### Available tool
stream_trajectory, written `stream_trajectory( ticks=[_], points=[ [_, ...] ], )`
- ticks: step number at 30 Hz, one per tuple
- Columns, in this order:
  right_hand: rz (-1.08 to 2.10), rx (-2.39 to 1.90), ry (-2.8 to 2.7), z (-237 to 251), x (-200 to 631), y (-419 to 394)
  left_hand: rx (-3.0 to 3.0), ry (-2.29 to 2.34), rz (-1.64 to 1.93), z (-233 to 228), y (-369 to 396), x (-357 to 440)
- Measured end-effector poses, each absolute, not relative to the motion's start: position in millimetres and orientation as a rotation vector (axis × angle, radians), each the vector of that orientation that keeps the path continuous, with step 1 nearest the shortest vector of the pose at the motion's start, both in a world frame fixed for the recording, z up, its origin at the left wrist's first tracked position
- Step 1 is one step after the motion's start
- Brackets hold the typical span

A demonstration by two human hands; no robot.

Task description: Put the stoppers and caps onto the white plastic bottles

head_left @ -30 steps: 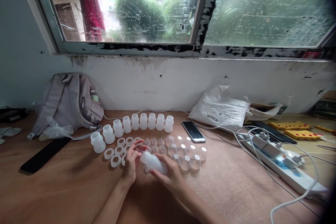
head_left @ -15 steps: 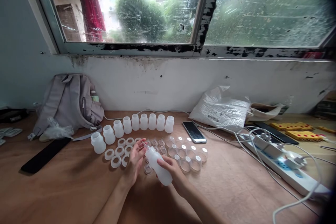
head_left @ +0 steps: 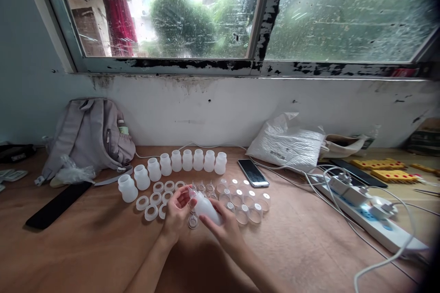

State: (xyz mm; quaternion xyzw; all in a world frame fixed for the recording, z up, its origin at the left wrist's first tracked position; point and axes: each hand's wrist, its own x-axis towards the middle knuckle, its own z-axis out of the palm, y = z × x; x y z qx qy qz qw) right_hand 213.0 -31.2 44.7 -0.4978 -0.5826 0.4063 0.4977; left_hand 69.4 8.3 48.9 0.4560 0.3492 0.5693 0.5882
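Wooden desk [head_left: 85,247] under rainy window [head_left: 206,9], right hand [head_left: 225,231] gripping white bottle [head_left: 205,207] mid-desk near front edge, left hand [head_left: 175,213] pinching its top, loose bottles [head_left: 178,161] behind, backpack [head_left: 89,132] at back-left corner.

White translucent bottle [head_left: 205,207] tilted, held above table.

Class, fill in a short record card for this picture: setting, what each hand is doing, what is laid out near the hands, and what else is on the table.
Setting: wooden table below a window
Right hand: grips a white bottle, tilted
Left hand: fingertips at the bottle's neck
Laid out: row of white bottles, white rings, clear caps
Elsewhere: backpack, phone, power strip, plastic bag
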Motion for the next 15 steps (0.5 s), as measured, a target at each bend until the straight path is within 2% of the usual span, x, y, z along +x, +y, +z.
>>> stream_trajectory(
  ticks=[3, 4, 6, 9, 11, 13, 15],
  points=[
    [1.562, -0.995, -1.269, 49, 216, -30, 1.038, 0.675, 1.26, 58, 4, 65],
    [1.663, -0.945, -1.224, 51, 216, -30, 1.027, 0.654, 1.247, 61, 3, 64],
    [1.6, -0.951, -1.226, 54, 214, -31, 0.996, 0.645, 1.238, 64, 0, 65],
    [1.171, -1.058, -1.437, 54, 208, -36, 0.947, 0.694, 1.18, 64, -4, 71],
    [1.003, -1.074, -1.539, 51, 202, -40, 0.924, 0.761, 1.165, 61, -7, 78],
    [1.076, -1.063, -1.519, 48, 198, -43, 0.912, 0.813, 1.219, 58, -11, 83],
    [1.279, -1.023, -1.41, 47, 195, -45, 0.909, 0.804, 1.28, 57, -14, 86]
  ],
)
